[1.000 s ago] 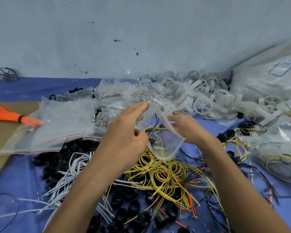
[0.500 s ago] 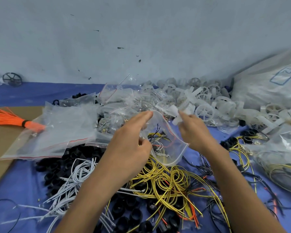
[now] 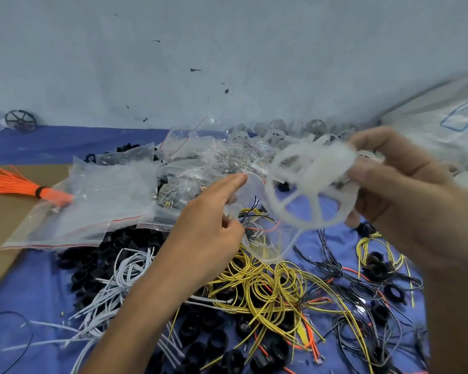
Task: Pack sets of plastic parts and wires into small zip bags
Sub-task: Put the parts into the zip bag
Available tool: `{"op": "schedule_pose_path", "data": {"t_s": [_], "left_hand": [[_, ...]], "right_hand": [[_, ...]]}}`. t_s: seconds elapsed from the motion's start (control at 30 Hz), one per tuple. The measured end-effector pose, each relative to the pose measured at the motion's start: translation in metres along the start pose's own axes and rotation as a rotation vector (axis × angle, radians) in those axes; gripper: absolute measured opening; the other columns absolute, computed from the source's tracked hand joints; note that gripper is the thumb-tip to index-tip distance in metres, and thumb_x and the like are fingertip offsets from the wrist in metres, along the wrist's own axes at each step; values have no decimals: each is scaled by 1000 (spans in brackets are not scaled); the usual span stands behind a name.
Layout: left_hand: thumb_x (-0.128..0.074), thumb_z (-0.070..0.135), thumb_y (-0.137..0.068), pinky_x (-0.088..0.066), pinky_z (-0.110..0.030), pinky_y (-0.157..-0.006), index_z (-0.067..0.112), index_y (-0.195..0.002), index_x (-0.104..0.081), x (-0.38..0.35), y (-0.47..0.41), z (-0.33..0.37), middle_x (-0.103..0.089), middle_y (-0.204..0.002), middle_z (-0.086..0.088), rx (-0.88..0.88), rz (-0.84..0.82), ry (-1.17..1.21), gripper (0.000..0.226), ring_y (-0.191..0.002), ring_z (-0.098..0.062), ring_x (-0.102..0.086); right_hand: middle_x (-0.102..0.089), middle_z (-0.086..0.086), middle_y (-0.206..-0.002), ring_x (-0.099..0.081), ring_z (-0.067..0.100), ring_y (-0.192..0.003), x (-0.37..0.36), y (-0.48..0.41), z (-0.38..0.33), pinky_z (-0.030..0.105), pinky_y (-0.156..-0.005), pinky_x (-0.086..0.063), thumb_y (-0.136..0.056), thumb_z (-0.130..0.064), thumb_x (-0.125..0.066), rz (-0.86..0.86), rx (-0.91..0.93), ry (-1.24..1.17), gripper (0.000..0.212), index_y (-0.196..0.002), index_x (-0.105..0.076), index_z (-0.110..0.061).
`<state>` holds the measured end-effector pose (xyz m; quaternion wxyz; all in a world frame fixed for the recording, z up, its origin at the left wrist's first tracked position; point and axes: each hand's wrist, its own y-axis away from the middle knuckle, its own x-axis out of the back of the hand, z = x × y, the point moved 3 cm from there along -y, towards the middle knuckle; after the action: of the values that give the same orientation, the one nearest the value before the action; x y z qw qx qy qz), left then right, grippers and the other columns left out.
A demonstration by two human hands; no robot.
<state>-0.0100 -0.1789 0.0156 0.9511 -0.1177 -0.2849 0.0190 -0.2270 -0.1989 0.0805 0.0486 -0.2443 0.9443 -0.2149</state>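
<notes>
Left hand (image 3: 208,230) out over the middle of the blue-covered desk (image 3: 38,287); index finger straight, thumb and other fingers curled, pinching the mouth of a clear zip bag (image 3: 262,238); the bag hangs open below the hand, above the heap, with a few thin black, white and red wires inside.

Right hand (image 3: 405,190) raised, right of the bag and higher; fingers curled round the right rim of a white spoked wheel (image 3: 311,195); wheel in the air, tilted, its left edge just beside the bag's mouth; cannot tell whether the two touch; hand and wheel both blurred.

Under the bag: yellow wires (image 3: 268,282) in loose coils; white wires (image 3: 119,279) fanned out to their left; black rings (image 3: 216,338) scattered beneath and nearer me; thin black wires (image 3: 335,268) to the right, orange strands among them.

Behind the left hand: a heap of filled bags (image 3: 200,163); a big bag (image 3: 106,201) lying flat at the left, partly on cardboard (image 3: 0,217); an orange bundle (image 3: 11,182) on the cardboard, its tip touching the big bag.

Along the wall at the back: a pile of white wheels (image 3: 276,132); one black wheel (image 3: 20,120) alone at far left; a white sack (image 3: 443,125) at far right.
</notes>
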Motion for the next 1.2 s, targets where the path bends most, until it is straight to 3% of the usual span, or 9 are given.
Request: {"op": "schedule_pose_path", "data": {"t_s": [0.23, 0.3, 0.4, 0.5, 0.7, 0.8, 0.93, 1.1, 1.2], "left_hand": [[-56, 6, -91, -50, -20, -90, 42, -151, -32, 4, 3, 3, -30, -151, 31, -10, -34, -58, 74, -108, -2, -61], [-55, 7, -92, -43, -24, -106, 40, -152, -30, 3, 3, 5, -26, -153, 32, -24, -42, -90, 73, -126, 1, -49], [-54, 7, -92, -38, -28, -112, 39, -153, -28, 2, 4, 7, -24, -154, 32, -36, -41, -108, 74, -134, 3, -40], [-54, 7, -91, -37, -29, -113, 38, -153, -29, 4, 4, 6, -25, -155, 30, -43, -14, -110, 74, -136, 6, -37], [-55, 4, -88, -39, -32, -112, 34, -153, -32, 8, 1, 5, -32, -154, 22, -43, 58, -68, 76, -133, 2, -43], [-58, 7, -87, -44, -21, -105, 43, -151, -31, 9, 5, 4, -38, -147, 29, -41, 80, -53, 79, -126, 3, -49], [-58, 3, -88, -39, -27, -111, 35, -153, -31, 6, 0, 3, -30, -155, 26, -55, 59, -70, 77, -136, 5, -38], [-58, 4, -88, -39, -41, -114, 39, -153, -30, 6, 1, 5, -32, -155, 24, -25, 34, -45, 79, -134, -2, -45], [-57, 4, -87, -41, -45, -112, 41, -153, -28, 7, 3, 12, -33, -154, 24, -40, 21, -38, 81, -133, -6, -48]], "right_hand": [[-69, -19, -95, -57, 8, -55, -17, -3, 29, 22, -58, -49, -91, -35, -59, -161, -242, 878, 30, -112, -61, -57], [-62, -21, -122, -64, 1, -82, -26, -2, 32, 19, -75, -49, -90, -41, -54, -256, -255, 888, 33, -115, -57, -62], [-32, -18, -151, -35, 3, -131, -32, -4, 44, 25, -102, -32, -93, -48, -52, -343, -284, 1167, 27, -118, -58, -57], [-41, -8, -147, -33, 16, -134, -22, -2, 54, 33, -107, -31, -95, -53, -47, -362, -502, 1400, 32, -123, -61, -45], [-68, 1, -101, -59, 24, -96, -15, -10, 45, 39, -84, -47, -99, -40, -42, -55, -305, 1358, 34, -112, -64, -17], [-70, -1, -102, -61, 21, -96, -20, -8, 52, 38, -86, -48, -101, -40, -42, -190, -362, 1379, 35, -115, -63, -16], [-66, -27, -75, -60, -9, -70, -16, -7, 38, 8, -61, -43, -97, -39, -54, -199, -222, 961, 24, -113, -72, -32], [-71, -4, -86, -65, 19, -84, 48, -31, 72, 43, -80, -54, -91, -32, -59, 345, -176, 809, 14, -92, -72, -26], [-65, -4, -101, -61, 20, -88, 79, -60, 120, 34, -80, -49, -94, -22, -56, 268, -360, 1027, 22, -111, -69, -27]]}}
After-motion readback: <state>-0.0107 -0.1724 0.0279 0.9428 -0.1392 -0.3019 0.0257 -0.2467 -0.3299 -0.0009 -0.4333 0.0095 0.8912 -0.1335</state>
